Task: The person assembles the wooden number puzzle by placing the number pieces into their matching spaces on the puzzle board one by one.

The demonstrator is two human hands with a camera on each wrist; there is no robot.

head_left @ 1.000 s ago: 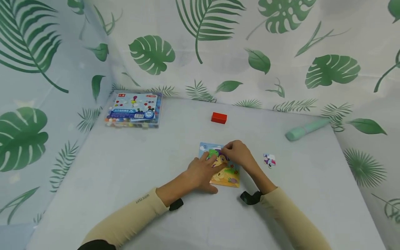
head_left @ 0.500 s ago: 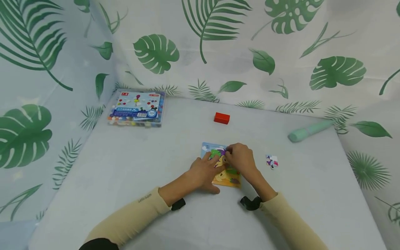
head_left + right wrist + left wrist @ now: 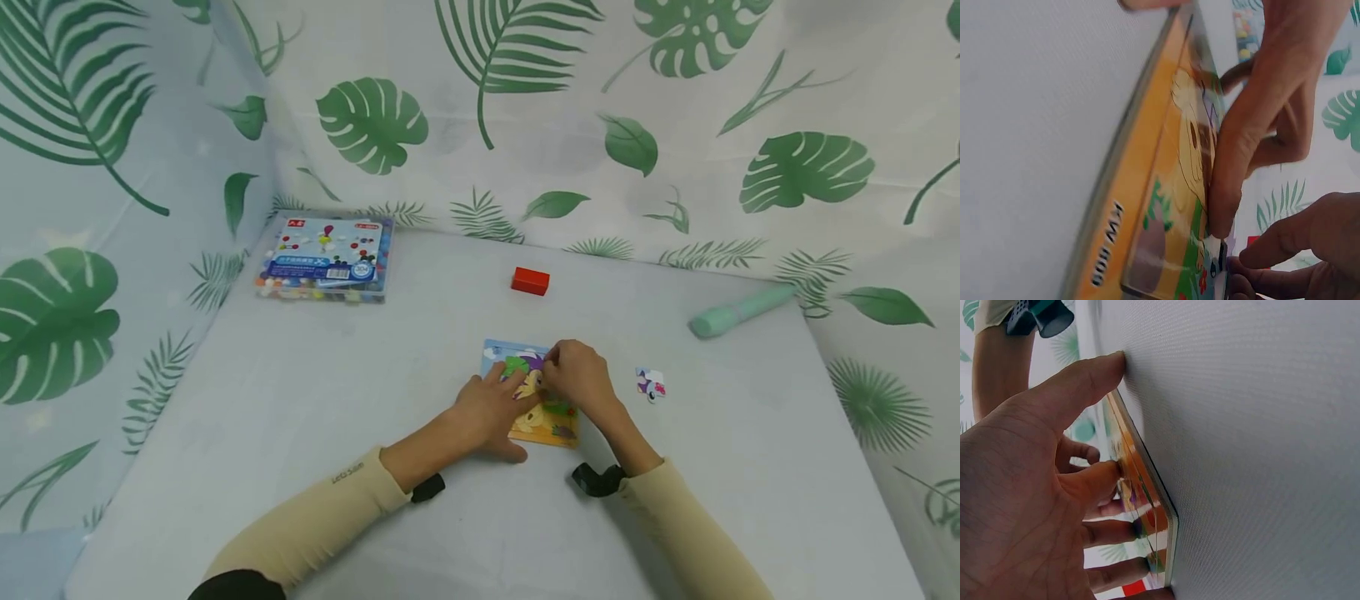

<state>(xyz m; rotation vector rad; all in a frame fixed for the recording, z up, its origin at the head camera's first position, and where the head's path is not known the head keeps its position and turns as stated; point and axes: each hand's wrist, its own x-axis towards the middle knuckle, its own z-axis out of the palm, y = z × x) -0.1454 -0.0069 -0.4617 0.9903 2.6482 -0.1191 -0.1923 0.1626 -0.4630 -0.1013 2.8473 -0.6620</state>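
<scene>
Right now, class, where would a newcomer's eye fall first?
First, the cartoon jigsaw puzzle near the head view's middle, the left grip spread over it, the right grip at its upper right. Beyond it lies a red block; at back left, a clear plastic kit box.

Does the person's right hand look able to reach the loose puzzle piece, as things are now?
Probably yes: the loose puzzle piece lies to the right of the right hand, and nothing visible stands between them, though its fingers are occupied at the puzzle.
</scene>
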